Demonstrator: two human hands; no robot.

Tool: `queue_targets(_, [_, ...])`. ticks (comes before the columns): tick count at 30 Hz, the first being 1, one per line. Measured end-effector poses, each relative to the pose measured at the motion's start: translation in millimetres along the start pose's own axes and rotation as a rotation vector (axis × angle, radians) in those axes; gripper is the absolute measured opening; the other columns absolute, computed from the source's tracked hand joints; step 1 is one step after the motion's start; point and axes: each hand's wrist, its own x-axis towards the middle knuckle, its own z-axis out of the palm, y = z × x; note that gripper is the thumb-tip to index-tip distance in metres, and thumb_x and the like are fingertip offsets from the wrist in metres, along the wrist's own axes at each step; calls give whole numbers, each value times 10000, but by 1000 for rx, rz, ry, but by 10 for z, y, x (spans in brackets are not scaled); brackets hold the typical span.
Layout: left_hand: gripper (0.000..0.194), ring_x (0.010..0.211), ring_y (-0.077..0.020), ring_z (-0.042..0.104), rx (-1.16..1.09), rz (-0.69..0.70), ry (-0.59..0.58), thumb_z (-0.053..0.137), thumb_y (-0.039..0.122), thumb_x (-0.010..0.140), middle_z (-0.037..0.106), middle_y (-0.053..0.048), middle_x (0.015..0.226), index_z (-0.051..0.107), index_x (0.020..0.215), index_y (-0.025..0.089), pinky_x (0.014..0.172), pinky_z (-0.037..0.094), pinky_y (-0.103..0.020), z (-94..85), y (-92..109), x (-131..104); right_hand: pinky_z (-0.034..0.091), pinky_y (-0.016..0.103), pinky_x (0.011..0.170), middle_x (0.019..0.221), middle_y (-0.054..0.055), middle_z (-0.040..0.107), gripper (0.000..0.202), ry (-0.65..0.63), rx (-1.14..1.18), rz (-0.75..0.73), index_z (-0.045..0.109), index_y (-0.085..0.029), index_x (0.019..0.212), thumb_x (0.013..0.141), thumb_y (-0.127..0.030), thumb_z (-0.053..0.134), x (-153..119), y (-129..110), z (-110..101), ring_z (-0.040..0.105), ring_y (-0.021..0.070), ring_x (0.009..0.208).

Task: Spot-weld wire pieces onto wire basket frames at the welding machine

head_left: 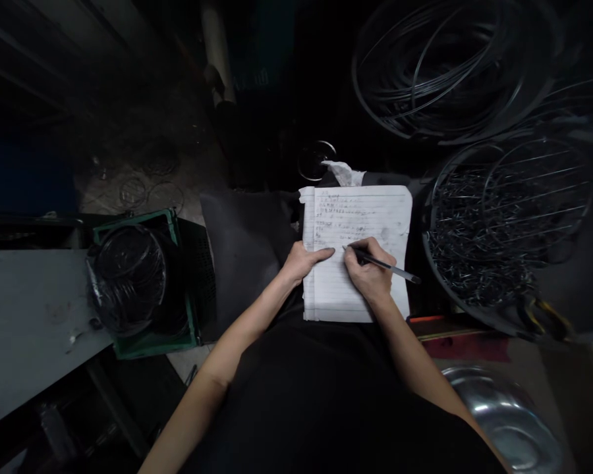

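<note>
A lined notebook (350, 289) with handwriting on its upper half lies open in front of me. My left hand (300, 261) holds its left edge, the thumb stretched flat over the page and the other fingers hidden beneath. Pinched in my right hand (370, 270) is a dark pen (400, 271), its tip at the page just below the written lines. The side of my right hand rests on the paper. A crumpled white scrap (344, 174) sticks out beyond the notebook's top edge.
To the right stand a basin of small metal pieces (484, 237), yellow-and-black-handled pliers (543, 316) and a shiny metal bowl (508, 421). Coiled wire (429, 79) fills a tub at the upper right. At left, a green crate (195, 309) holds a plastic-wrapped bundle (128, 280) beside a grey tabletop (29, 329).
</note>
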Motion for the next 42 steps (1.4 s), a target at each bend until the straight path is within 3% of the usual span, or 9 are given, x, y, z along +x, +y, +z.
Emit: queue_targets(42, [458,985,-281,670,8,-1,-1,840,293,541,727,-119,1022,715,937,100,913,512,-394,-11,-22,11,454,277,590,616,-9,600,135,18,73,84,554,-206,715,766,-331,558,-23,11,-21,554,147,566])
